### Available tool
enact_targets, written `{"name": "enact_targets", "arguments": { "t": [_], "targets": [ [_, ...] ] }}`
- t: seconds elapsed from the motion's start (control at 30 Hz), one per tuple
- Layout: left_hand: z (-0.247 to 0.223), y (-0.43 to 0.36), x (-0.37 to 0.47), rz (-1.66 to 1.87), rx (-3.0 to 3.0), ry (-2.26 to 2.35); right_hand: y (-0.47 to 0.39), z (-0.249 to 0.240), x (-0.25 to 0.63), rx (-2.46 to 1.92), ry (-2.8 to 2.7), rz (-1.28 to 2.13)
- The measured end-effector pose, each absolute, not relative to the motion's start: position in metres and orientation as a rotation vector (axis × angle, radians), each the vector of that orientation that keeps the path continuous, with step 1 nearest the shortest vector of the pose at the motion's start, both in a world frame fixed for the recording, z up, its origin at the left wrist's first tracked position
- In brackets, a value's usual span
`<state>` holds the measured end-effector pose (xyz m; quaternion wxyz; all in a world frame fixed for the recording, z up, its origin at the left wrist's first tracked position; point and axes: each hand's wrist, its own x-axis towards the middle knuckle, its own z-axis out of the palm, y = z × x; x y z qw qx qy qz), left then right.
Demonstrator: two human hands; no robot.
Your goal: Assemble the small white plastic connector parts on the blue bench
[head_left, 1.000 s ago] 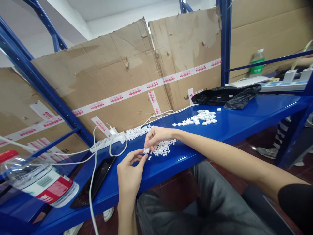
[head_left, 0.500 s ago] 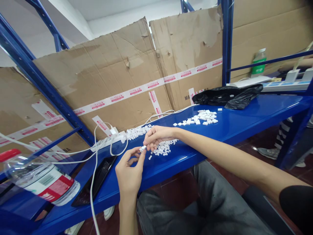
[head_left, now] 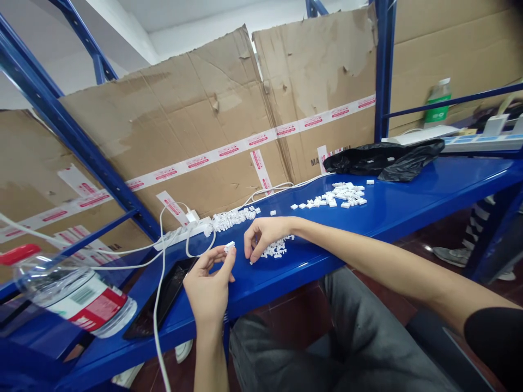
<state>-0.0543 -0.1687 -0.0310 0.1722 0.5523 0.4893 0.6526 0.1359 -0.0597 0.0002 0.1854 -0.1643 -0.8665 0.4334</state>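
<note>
Left hand point(head_left: 208, 286): thumb and fingers pinched narrow on a white piece point(head_left: 229, 246), held up off the desk point(head_left: 392, 204), forearm crossing the front edge. Right hand point(head_left: 263, 238): fingers curled down, tips close together at a tiny white bit point(head_left: 251, 263) on the desk; from here I can't tell if it's gripped. Hands near each other, apart, narrow blue gap between.

Small-parts pile point(head_left: 278, 247) sits just beside and partly behind the right hand, in from the front edge. Second pile point(head_left: 232, 219) lies farther back, right up against the power strip point(head_left: 175, 238) at the rear edge; little room there. Lone block point(head_left: 273, 213) between that pile and the block heap point(head_left: 345, 195), which spreads mid-desk to the right.

Open room: bare strip between right forearm and block heap; wider bare stretch right of the heap, out to the front edge. Black bag point(head_left: 379, 159) takes the back right. Cardboard point(head_left: 196, 120) walls off the rear. Left side tight: black tray point(head_left: 174, 296) near the left hand, white cable point(head_left: 157, 310) hanging across it, big bottle point(head_left: 81, 296) beyond.
</note>
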Motion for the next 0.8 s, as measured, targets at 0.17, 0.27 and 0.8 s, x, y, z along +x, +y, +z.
{"name": "enact_targets", "arguments": {
  "t": [0.17, 0.27, 0.8],
  "targets": [
    [-0.033, -0.1665, -0.0557, 1.829, 1.575, 1.401, -0.0542, -0.0049, 0.1357, -0.449, -2.518, 1.129],
    [-0.0336, -0.166, -0.0558, 1.827, 1.556, 1.387, -0.0521, -0.0071, 0.1353, -0.438, -2.518, 1.102],
    [-0.0294, -0.1683, -0.052, 1.797, 1.586, 1.433, -0.055, -0.0069, 0.1348, -0.525, -2.474, 1.009]
  ]
}}
